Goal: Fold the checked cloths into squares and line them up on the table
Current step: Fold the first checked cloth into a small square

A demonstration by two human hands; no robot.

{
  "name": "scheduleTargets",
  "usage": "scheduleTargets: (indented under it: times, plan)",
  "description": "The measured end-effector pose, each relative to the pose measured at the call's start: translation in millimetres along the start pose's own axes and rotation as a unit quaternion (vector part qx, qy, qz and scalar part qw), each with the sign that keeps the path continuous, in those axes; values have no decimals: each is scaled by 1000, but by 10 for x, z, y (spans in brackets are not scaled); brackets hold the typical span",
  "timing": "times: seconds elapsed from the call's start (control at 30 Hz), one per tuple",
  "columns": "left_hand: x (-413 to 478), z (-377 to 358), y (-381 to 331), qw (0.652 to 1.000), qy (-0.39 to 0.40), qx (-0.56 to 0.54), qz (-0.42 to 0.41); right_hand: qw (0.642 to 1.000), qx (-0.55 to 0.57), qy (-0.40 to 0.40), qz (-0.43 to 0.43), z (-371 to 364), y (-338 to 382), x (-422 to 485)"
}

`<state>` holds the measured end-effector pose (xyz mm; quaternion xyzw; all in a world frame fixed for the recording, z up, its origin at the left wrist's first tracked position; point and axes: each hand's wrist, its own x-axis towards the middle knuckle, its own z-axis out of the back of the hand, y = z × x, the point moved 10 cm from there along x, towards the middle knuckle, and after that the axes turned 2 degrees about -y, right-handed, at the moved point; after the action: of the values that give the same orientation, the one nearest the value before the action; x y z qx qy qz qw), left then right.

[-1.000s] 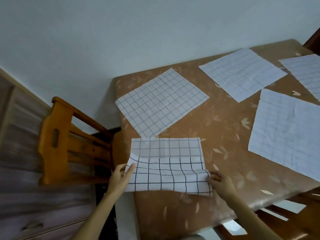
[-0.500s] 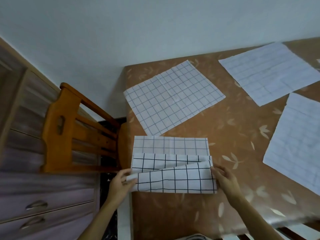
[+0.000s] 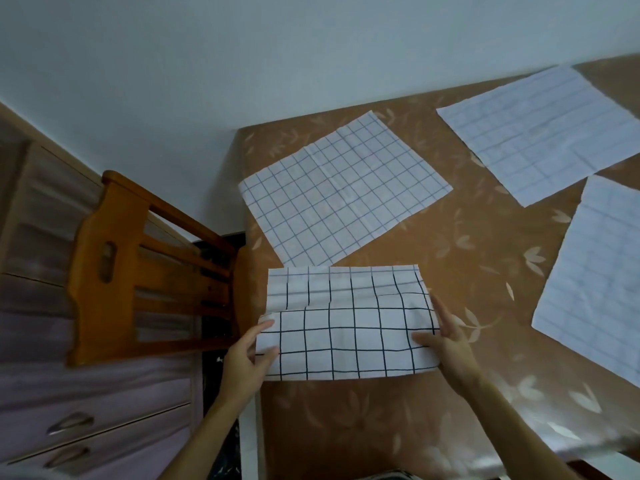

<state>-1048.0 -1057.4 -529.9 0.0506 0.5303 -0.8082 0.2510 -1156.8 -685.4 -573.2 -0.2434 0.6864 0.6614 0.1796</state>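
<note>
The frame's right edge cuts off the far pale cloth [image 3: 540,129] and the near pale cloth [image 3: 602,271]. At the near-left corner of the table [image 3: 381,427] lies the half-folded bold-checked cloth [image 3: 346,327]. The left hand [image 3: 247,362] pinches its left end. The right hand [image 3: 446,344] pinches its right end, thumb on top, fingers almost straight.

Black-checked cloth [image 3: 346,341]: white, bold grid, lying partly folded at the near-left edge of the table [image 3: 485,258], front flap doubling over. Pale-checked cloths, lying flat, unfolded: middle cloth [image 3: 343,192], far cloth [image 3: 540,129], right cloth [image 3: 595,271].
</note>
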Motion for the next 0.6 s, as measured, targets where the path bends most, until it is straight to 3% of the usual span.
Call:
scheduleTargets:
  times: [0.13, 0.37, 0.53, 0.6]
  plan:
    - [62, -3, 115, 1000, -15, 18, 15, 999, -22, -15, -21, 51, -129, 52]
    - [214, -59, 111, 994, -31, 101, -12, 986, -124, -107, 14, 195, -90, 15]
    - [181, 24, 149, 980, -85, 182, 3, 971, -194, -118, 77, 200, -41, -65]
    - [171, 93, 219, 974, -107, 197, 45, 953, -254, -105, 129, 139, 31, -100]
